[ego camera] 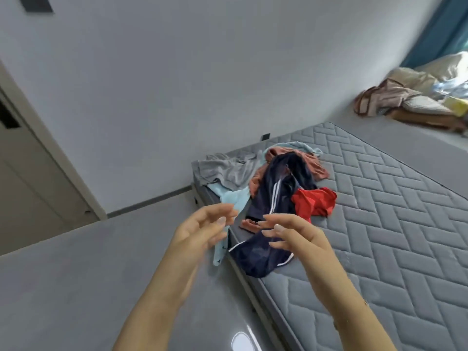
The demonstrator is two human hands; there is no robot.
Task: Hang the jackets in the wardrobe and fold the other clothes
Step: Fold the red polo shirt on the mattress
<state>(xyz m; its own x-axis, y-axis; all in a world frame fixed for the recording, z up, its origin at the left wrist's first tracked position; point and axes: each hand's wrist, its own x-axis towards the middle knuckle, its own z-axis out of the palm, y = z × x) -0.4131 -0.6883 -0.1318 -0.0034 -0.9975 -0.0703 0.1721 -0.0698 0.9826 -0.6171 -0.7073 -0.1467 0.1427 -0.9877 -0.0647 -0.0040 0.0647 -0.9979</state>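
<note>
Clothes pile sits at the near-left corner of the bare quilted grey mattress point(395, 198); navy garment with white stripes point(276, 193) runs through the middle of the pile, its lower end point(255, 259) draped over the mattress edge toward the floor; red garment point(315, 202) lies just right of it, touching; rust-brown garment point(314, 163) behind and partly under the navy one; grey garment point(228, 171) crumpled at the far-left corner; light blue garment point(234, 201) spills off the left edge, hanging down the side of the bed; type of each piece (jacket or other) can't be told from here. Both hands raised in front of the pile, bare forearms reaching in from the bottom; left hand point(200, 231) grip spread, fingers loosely curved, holding nothing, overlapping the light blue cloth in view but contact can't be told; right hand point(296, 236) grip also spread, fingers relaxed, above the navy garment's lower end, holding nothing; hands near each other, apart. Further out: glossy grey floor point(76, 274), plain grey wall point(177, 72), pale door frame point(48, 153) at left, heap of bedding point(417, 95) on a ledge far right, teal curtain point(440, 26) top right.
</note>
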